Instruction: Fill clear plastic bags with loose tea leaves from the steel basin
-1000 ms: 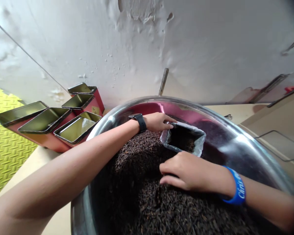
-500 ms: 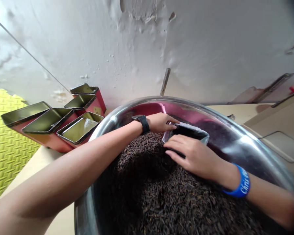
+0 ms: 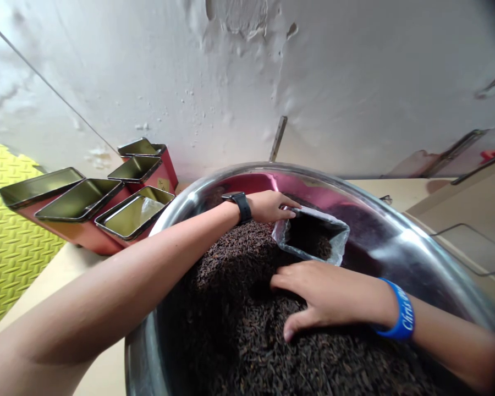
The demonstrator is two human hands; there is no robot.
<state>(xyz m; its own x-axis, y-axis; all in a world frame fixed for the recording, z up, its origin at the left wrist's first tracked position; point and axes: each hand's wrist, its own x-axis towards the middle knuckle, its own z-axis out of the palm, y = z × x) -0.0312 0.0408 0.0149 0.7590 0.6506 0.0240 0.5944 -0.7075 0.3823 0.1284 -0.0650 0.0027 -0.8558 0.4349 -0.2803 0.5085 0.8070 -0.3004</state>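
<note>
Lying between the hands (image 3: 268, 207): lined container (image 3: 337, 248)

One head-worn camera looks from above the near side of the basin (image 3: 396, 247), facing forward and down, with the wall (image 3: 355, 82) across its upper part. It is close: the left arm (image 3: 140, 275) and right arm (image 3: 449, 327) enter from the lower corners, and the bottom edge crops the basin
</note>
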